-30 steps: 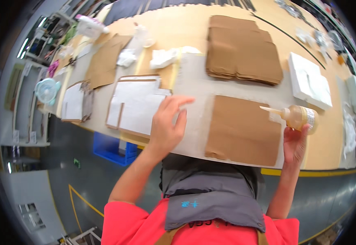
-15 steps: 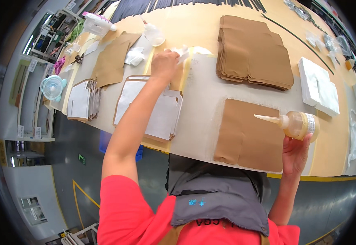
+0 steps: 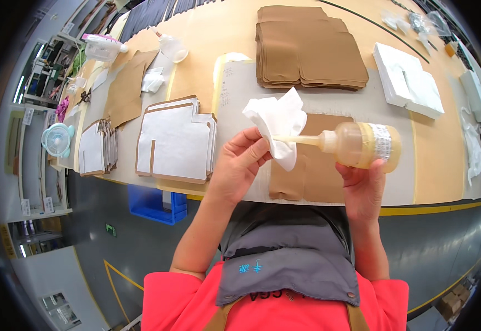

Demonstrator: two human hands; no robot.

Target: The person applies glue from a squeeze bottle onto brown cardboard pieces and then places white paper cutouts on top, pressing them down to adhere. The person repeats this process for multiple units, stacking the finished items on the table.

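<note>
My left hand (image 3: 240,163) pinches a crumpled white tissue (image 3: 279,113), which wraps round the tip of a long nozzle. That nozzle belongs to a clear squeeze bottle (image 3: 356,144) of yellowish liquid, lying sideways in the air. My right hand (image 3: 363,187) grips the bottle from below, fingers and thumb round its base end. Under the bottle and tissue, a flat brown sheet (image 3: 312,185) rests on the table near its front edge, partly covered from sight.
A stack of brown pieces (image 3: 309,49) lies farther back, with white foam-like blocks (image 3: 409,83) to its right. White-faced brown-edged pieces (image 3: 177,143) are piled at the left, near a second bottle (image 3: 172,49) and a small fan (image 3: 57,139). A blue crate (image 3: 157,204) stands below the table.
My left hand has come back from the far left with the tissue and brought it onto the nozzle tip. My right hand has moved the bottle left and slightly upward.
</note>
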